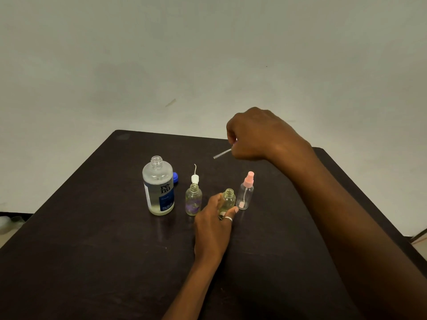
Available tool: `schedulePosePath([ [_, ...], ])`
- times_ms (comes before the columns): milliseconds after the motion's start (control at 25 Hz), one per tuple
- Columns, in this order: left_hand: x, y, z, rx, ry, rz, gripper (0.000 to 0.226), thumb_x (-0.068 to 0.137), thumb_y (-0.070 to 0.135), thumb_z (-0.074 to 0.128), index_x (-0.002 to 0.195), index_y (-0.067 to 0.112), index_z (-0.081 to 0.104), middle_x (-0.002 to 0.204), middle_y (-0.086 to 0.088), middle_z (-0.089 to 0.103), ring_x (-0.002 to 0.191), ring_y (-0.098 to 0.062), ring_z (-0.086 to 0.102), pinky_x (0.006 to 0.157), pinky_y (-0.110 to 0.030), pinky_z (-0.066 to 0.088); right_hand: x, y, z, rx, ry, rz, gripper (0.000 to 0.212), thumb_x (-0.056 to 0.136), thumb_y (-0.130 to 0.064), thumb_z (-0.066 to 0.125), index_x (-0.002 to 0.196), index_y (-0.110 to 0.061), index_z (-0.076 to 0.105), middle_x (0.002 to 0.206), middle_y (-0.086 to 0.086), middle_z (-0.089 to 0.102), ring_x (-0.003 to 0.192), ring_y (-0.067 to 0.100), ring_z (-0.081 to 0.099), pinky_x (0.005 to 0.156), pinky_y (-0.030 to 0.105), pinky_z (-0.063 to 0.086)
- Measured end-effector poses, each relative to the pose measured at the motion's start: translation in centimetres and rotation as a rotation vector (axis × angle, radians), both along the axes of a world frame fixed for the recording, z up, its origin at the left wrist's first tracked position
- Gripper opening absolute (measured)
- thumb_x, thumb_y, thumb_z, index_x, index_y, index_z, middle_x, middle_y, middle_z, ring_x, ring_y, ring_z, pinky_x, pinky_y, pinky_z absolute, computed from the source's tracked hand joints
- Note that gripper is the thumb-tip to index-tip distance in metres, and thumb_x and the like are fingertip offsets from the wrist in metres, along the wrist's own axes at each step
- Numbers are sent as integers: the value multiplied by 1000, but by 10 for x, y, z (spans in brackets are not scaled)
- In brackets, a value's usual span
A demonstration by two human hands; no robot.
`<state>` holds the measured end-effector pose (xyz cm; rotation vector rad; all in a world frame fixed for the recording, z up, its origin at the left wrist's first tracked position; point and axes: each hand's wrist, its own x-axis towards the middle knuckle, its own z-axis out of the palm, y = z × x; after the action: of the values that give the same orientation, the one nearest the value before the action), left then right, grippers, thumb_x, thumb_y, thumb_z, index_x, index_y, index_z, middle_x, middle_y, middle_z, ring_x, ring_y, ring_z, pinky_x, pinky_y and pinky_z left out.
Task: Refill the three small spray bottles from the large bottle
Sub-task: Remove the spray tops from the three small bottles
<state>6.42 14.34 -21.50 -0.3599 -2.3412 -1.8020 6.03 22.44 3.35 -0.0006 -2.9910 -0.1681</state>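
Left hand (pixel 213 224) grips open small bottle (pixel 228 199), likely steadying it; right hand (pixel 256 135), beyond, pinches a sprayer (pixel 222 154) clear; uncapped large bottle (pixel 158 187) left of both.

One table (pixel 69 227), two hands, four bottles: one large bottle (pixel 158 185) left of the left hand (pixel 213 225), and three small ones: a purple-labelled bottle (pixel 193 199) just left of it, a middle bottle (pixel 228 199) in its grip, a pink-topped bottle (pixel 246 192) just right. Two loose sprayers: a white sprayer (pixel 195 177) beyond it, a second sprayer (pixel 221 154) pinched in the right hand (pixel 261 135). One blue cap (pixel 175 177).
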Motion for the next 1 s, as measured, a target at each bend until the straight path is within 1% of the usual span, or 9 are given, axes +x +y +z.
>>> schedulePosePath([
  [40, 0, 0, 1, 5, -1, -2, 44, 81, 31, 79, 120, 32, 60, 109, 14, 71, 100, 2, 66, 86, -29, 58, -5, -4, -3, 5, 2, -21, 3, 77, -18, 61, 77, -15, 59, 80, 4, 56, 77, 23, 56, 67, 32, 49],
  [160, 1, -1, 2, 11, 2, -7, 43, 82, 30, 78, 120, 34, 59, 108, 14, 71, 99, 2, 66, 86, -28, 57, -29, -14, -28, -34, -43, -97, 25, 78, -12, 62, 62, -14, 42, 69, 4, 44, 63, 20, 48, 59, 29, 40],
  [320, 2, -2, 3, 1, 16, 9, 43, 82, 30, 78, 121, 32, 60, 110, 12, 71, 99, 1, 66, 86, -28, 57, -72, -14, -80, -127, -184, -176, 20, 76, -8, 64, 62, -11, 50, 65, 6, 55, 72, 24, 64, 72, 34, 57],
  [440, 2, -4, 6, -23, 8, -1, 42, 84, 32, 75, 123, 33, 59, 110, 12, 70, 100, 0, 65, 86, -22, 55, -94, -7, -113, -155, -297, -238, 15, 77, -5, 64, 63, -8, 58, 66, 7, 67, 69, 20, 70, 74, 35, 60],
  [520, 3, -4, 7, -35, 3, -8, 40, 85, 35, 74, 123, 34, 59, 111, 14, 70, 101, 2, 63, 84, -15, 51, -102, 0, -128, -167, -345, -264, 12, 79, -5, 66, 68, -8, 61, 77, 10, 71, 73, 22, 72, 76, 36, 61],
  [640, 4, -5, 6, -50, 29, -5, 40, 86, 36, 73, 123, 33, 59, 112, 15, 68, 103, 2, 62, 85, -15, 51, -109, 6, -141, -201, -397, -296, 9, 83, -10, 65, 76, -8, 60, 89, 12, 68, 81, 25, 71, 79, 37, 60],
  [800, 4, -5, 7, -56, 35, -5, 42, 86, 37, 72, 125, 33, 58, 115, 15, 68, 105, 5, 60, 87, -12, 49, -112, 11, -143, -226, -413, -297, 10, 84, -13, 66, 92, -6, 67, 88, 11, 68, 79, 24, 71, 79, 37, 60],
  [920, 4, -5, 7, -50, 41, -12, 42, 86, 36, 73, 125, 32, 59, 116, 14, 68, 105, 4, 61, 88, -12, 50, -109, 9, -137, -177, -386, -278, 12, 83, -18, 67, 89, -9, 68, 82, 7, 65, 76, 22, 68, 76, 35, 59],
  [1000, 4, -4, 6, -58, 59, -5, 42, 86, 36, 73, 126, 30, 59, 115, 13, 69, 105, 2, 63, 89, -20, 53, -106, 8, -128, -149, -344, -275, 14, 84, -21, 67, 76, -10, 63, 74, 6, 62, 74, 22, 66, 75, 35, 58],
])
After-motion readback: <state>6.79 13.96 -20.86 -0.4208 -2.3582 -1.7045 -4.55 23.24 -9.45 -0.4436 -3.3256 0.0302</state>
